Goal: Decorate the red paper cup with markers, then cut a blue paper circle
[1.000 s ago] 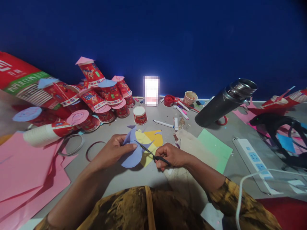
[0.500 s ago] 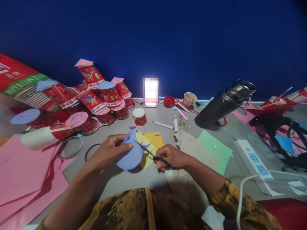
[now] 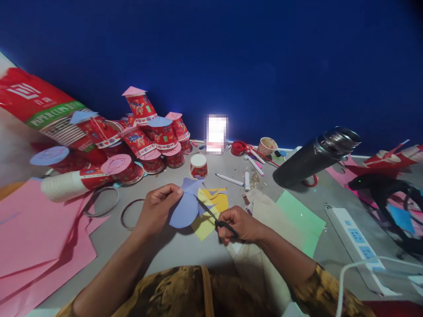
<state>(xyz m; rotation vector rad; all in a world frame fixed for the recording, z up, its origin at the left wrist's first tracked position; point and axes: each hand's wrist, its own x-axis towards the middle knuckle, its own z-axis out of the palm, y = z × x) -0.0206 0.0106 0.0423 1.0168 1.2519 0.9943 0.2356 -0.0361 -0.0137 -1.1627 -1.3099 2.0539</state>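
My left hand [image 3: 157, 207] pinches a rounded piece of light purple paper [image 3: 185, 209] and holds it just above the grey table. My right hand [image 3: 238, 223] is closed round the black handles of small scissors [image 3: 214, 215]. The blades point up and left, and their tips meet the right edge of the purple paper. Under both lie yellow paper scraps [image 3: 211, 211].
A pile of red paper cups [image 3: 145, 136] topped with paper discs lies at the back left, and one cup [image 3: 198, 165] stands alone. Pink sheets [image 3: 36, 237] cover the left. Tape rings [image 3: 101, 201], markers [image 3: 229, 179], a black flask [image 3: 313, 158], green paper [image 3: 299, 215] and a power strip [image 3: 352, 231] lie around.
The view has shifted slightly. My left hand has turned the purple paper and lifted it a little, while the scissors stay at its right edge.
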